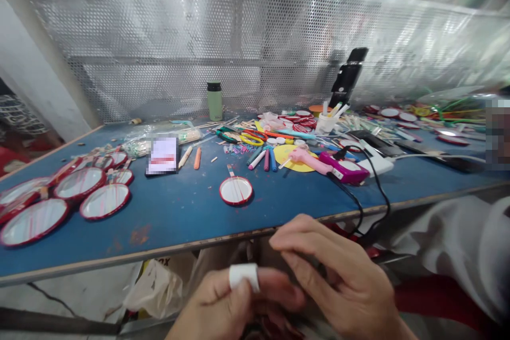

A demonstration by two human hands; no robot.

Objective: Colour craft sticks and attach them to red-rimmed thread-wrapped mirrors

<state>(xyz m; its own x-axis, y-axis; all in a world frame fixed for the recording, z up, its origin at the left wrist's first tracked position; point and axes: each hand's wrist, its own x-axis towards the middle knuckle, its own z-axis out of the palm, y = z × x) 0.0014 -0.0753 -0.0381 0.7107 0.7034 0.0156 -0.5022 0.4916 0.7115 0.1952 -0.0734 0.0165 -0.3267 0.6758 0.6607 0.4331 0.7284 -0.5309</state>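
My left hand point(223, 303) is low in front of the table edge, fingers curled and the thumb pressed against a white band point(244, 276) wrapped round the index finger. Just right of it, my right hand point(342, 276) has its thumb and fingertips drawn close together in a pinch. Whatever either hand may hold is hidden or too small to make out. Beyond them on the blue table point(175, 223) lies a small round red-rimmed disc point(236, 190) with a pale face and a short stick at its top.
Several similar red-rimmed discs point(105, 201) are heaped at the left. A phone point(163, 155), a green bottle point(214, 102), markers point(266, 160), yellow-handled scissors point(252, 139), a pink glue gun point(308, 158) and a purple box point(346, 170) with black cables occupy the table. Perforated metal stands behind.
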